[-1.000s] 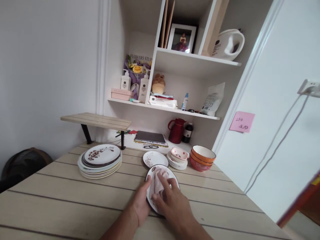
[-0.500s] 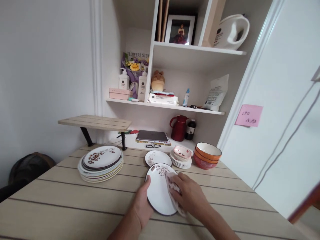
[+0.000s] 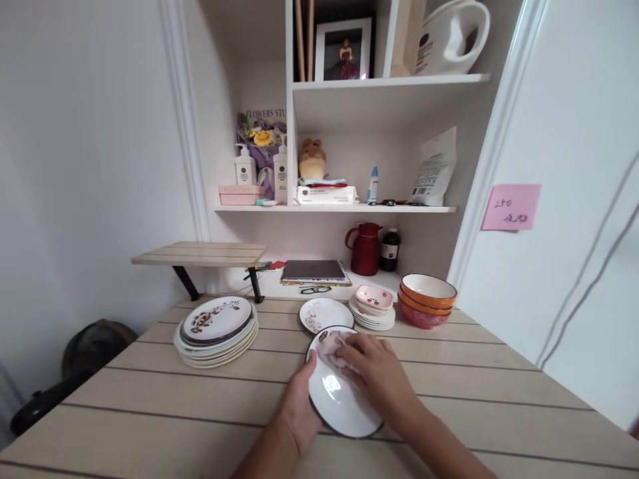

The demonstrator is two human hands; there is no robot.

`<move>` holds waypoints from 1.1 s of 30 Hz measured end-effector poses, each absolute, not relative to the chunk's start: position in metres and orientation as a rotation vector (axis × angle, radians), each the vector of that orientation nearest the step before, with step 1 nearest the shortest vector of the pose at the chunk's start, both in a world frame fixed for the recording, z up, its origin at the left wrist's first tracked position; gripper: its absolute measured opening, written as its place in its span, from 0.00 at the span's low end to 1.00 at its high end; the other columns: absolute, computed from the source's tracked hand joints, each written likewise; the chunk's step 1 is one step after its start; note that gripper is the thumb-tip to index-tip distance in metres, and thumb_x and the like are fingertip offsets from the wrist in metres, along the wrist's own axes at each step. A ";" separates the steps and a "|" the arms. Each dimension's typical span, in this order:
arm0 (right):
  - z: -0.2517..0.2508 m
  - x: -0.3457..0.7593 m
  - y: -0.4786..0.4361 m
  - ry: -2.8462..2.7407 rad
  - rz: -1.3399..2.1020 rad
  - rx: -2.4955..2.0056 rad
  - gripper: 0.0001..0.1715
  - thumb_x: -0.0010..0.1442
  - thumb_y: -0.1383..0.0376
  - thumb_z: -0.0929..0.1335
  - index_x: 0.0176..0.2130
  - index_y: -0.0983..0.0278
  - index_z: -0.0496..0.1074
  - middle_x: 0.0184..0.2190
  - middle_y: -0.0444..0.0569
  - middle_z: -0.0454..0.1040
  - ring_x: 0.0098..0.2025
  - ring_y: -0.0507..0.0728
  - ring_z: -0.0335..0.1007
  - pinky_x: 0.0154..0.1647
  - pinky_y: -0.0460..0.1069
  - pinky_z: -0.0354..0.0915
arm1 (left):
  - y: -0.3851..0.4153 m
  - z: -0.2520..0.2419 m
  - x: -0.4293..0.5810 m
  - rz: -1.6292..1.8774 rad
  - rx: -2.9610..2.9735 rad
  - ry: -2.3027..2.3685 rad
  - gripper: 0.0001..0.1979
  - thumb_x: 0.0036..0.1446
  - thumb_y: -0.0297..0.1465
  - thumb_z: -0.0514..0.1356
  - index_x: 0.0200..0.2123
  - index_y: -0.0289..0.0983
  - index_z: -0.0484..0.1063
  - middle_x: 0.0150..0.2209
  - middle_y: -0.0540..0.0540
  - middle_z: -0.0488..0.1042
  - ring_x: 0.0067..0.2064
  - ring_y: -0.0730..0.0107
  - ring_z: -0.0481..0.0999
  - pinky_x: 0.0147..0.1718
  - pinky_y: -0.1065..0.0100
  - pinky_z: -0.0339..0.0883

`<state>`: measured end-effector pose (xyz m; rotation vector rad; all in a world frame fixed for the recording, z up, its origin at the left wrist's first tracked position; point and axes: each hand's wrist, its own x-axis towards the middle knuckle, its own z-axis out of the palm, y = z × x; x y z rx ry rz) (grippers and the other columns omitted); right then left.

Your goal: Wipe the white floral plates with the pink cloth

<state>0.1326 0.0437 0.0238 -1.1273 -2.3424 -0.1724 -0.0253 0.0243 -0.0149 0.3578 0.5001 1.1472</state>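
A white plate [image 3: 339, 399] with a dark rim and brown flower print is tilted up over the table's middle. My left hand [image 3: 299, 402] grips its left edge, thumb on the face and fingers hidden beneath. My right hand [image 3: 377, 372] is closed on a pale cloth [image 3: 332, 346] and presses it against the upper part of the plate. Just behind lies another flowered plate [image 3: 325, 314]. To its right a small pink-and-white dish [image 3: 374, 297] sits on a stack of small white plates [image 3: 372, 321].
A stack of larger plates [image 3: 217, 329] stands at the left, near a small raised wooden shelf [image 3: 200, 253]. Stacked orange and red bowls [image 3: 426, 303] are at the back right. Behind are a laptop [image 3: 313, 269], glasses [image 3: 315, 289] and a red jug [image 3: 364, 249].
My right hand has moved the cloth from the plate's right side up and left across its printed top part. The plate is tilted slightly differently. The camera view has shifted.
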 end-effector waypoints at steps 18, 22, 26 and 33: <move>0.027 0.121 0.038 -2.370 -0.059 -1.035 0.12 0.58 0.61 0.68 0.44 0.54 0.73 0.43 0.47 0.71 0.46 0.58 0.64 0.45 0.52 0.55 | 0.024 -0.007 -0.031 1.069 0.393 0.601 0.24 0.60 0.39 0.58 0.55 0.31 0.69 0.44 0.38 0.79 0.46 0.53 0.78 0.51 0.57 0.64; 0.033 0.139 0.048 -2.256 -0.154 -1.235 0.11 0.60 0.62 0.67 0.44 0.56 0.74 0.43 0.50 0.72 0.46 0.59 0.64 0.44 0.52 0.54 | 0.022 -0.005 -0.033 1.017 0.409 0.605 0.27 0.59 0.41 0.58 0.59 0.35 0.65 0.48 0.38 0.77 0.50 0.52 0.76 0.54 0.56 0.62; 0.043 0.161 0.042 -2.371 0.023 -1.310 0.12 0.54 0.63 0.69 0.41 0.58 0.75 0.38 0.47 0.75 0.38 0.56 0.68 0.36 0.48 0.55 | 0.023 -0.010 -0.038 0.978 0.426 0.611 0.31 0.58 0.43 0.58 0.61 0.35 0.62 0.50 0.38 0.76 0.53 0.50 0.74 0.56 0.54 0.60; 0.036 0.144 0.022 -2.652 0.336 -0.959 0.10 0.52 0.59 0.71 0.38 0.54 0.75 0.35 0.40 0.76 0.37 0.54 0.71 0.33 0.45 0.55 | 0.023 -0.009 -0.036 0.949 0.445 0.541 0.29 0.59 0.42 0.58 0.60 0.33 0.64 0.48 0.37 0.77 0.51 0.50 0.75 0.55 0.54 0.62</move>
